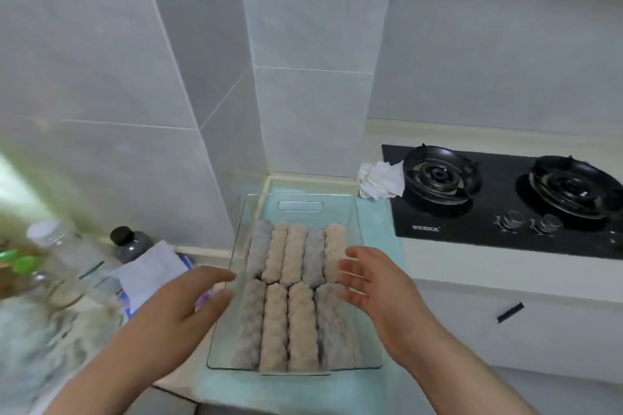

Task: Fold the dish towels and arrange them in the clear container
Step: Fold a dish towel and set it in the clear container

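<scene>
Left hand (pixel 182 300), right hand (pixel 374 283) — grips apart — flank clear container (pixel 337 212) of rolled towels (pixel 290 296).

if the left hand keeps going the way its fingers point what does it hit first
Most likely the left wall of the clear container, just beyond the left hand. If it is above the rim, the rolled towels instead; depth is unclear.

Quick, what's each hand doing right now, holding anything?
Left hand: open, fingers spread, holding nothing, beside the left wall of the clear plastic container.
Right hand: open, holding nothing, at its right side.
</scene>
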`<state>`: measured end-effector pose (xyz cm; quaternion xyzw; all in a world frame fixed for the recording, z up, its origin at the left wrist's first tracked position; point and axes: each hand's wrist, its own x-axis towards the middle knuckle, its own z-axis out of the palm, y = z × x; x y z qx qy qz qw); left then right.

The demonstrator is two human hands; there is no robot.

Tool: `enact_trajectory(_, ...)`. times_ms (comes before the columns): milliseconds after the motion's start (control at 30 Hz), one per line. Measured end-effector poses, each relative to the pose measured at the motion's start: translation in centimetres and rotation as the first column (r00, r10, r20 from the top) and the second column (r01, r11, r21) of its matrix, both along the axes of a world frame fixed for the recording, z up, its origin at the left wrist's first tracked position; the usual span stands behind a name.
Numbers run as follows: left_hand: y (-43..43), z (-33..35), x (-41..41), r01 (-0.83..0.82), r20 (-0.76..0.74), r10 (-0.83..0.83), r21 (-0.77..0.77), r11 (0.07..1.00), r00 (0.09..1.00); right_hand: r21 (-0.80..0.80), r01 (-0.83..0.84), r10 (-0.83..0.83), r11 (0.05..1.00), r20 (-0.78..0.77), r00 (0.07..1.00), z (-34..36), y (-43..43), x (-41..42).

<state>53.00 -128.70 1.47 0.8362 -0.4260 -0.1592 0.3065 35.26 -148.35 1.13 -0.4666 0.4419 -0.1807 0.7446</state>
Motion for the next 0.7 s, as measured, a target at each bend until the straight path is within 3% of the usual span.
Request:
enact_trajectory(133, 4.2, 1.5, -6.5, -0.408, -0.238, 0.346, -0.298, 0.863, 0.907, -0.208, -0.286, 0.301, 0.935, 0.049, 0.952, 1.6, 0.6, -2.8)
enact_trajectory(233, 7.6, 1.6, -12.4, -0.603, -0.333, 0.508, -0.338, 0.722, 0.795, -0.271, -0.448, 0.484, 0.852, 0.082, 0.871, 2.0, 2.4, -3.5)
enact_trajectory(367, 13.8, 2.6, -19.8, -0.755, -0.292, 0.699, -0.322, 0.571, 0.653, -0.270, -0.643, 0.683, 0.716, 0.083, 0.726, 2.2, 7.7, -3.7)
enact_trajectory(533, 23.3, 3.5, -28.5, -0.877, -0.328, 0.863, -0.422, 0.231, 0.385, -0.350, -0.826, 0.895, 0.442, 0.108, 0.434, 4.1, 17.2, -4.8)
enact_trajectory(700, 31.6, 2.9, -37.9, -0.869, -0.428, 0.887, -0.490, -0.068, 0.171, -0.457, -0.882, 0.993, 0.116, 0.071, 0.094, 6.1, 26.5, -8.6)
